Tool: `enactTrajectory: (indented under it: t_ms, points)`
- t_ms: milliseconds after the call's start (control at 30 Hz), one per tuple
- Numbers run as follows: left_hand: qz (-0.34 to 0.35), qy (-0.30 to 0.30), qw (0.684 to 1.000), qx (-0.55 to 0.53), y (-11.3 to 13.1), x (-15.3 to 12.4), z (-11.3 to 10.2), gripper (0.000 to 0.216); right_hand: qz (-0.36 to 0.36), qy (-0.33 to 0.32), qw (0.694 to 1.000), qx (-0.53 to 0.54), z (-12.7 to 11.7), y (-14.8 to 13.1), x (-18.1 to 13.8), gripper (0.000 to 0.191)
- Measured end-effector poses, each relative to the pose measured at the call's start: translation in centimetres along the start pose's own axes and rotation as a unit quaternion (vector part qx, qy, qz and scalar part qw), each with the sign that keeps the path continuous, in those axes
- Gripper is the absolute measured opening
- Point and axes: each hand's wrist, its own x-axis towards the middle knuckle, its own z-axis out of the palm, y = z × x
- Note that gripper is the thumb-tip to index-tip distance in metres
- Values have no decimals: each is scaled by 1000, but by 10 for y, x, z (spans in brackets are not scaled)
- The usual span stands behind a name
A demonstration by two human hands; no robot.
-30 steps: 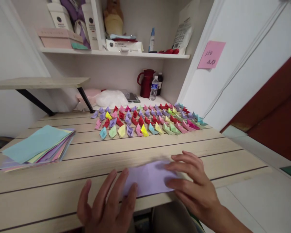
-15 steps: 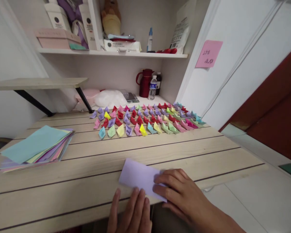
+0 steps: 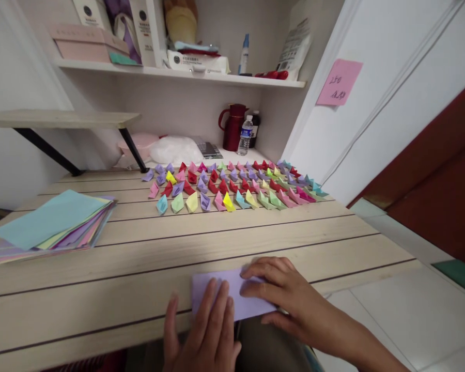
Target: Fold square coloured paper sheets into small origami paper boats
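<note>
A folded purple paper [image 3: 236, 309] lies at the front edge of the table, its long side running left to right. My left hand [image 3: 207, 330] rests its outstretched fingers flat on the left part of the paper, thumb apart to the left. My right hand [image 3: 284, 292] grips the right end, with fingertips bent over its top face and the thumb at the lower right corner. Part of the paper is hidden under both hands.
Rows of small folded paper boats [image 3: 205, 201] stand across the table's back. A stack of coloured paper [image 3: 54, 217] lies at the left. Behind are a small raised shelf [image 3: 62, 119], a dark red jug [image 3: 232, 126] and a water bottle [image 3: 245, 135].
The purple paper has turned from slanted to nearly level with the table edge. My left fingers have moved up onto it. The view has shifted slightly.
</note>
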Motion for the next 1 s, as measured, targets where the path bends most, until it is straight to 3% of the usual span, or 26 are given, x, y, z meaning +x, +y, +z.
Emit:
enactTrajectory:
  t_ms: [100,333,567,667,800,1000]
  points:
    - [2,-20,1000,-23,2,-1,6,33,14,26,1000,5,-1,-1,-1,39]
    - [-8,6,1000,-24,3,-10,11,35,46,70,977,194,-6,7,7,16]
    - [9,26,999,-30,0,-14,14,27,98,104,977,160,2,11,24,11]
    - [-13,11,1000,-7,6,-8,17,28,105,117,969,190,2,12,25,2]
    - [-47,-17,998,38,18,0,24,32,78,96,977,173,0,15,22,48]
    - [-54,14,997,56,21,-9,35,38,71,52,986,142,0,19,19,30]
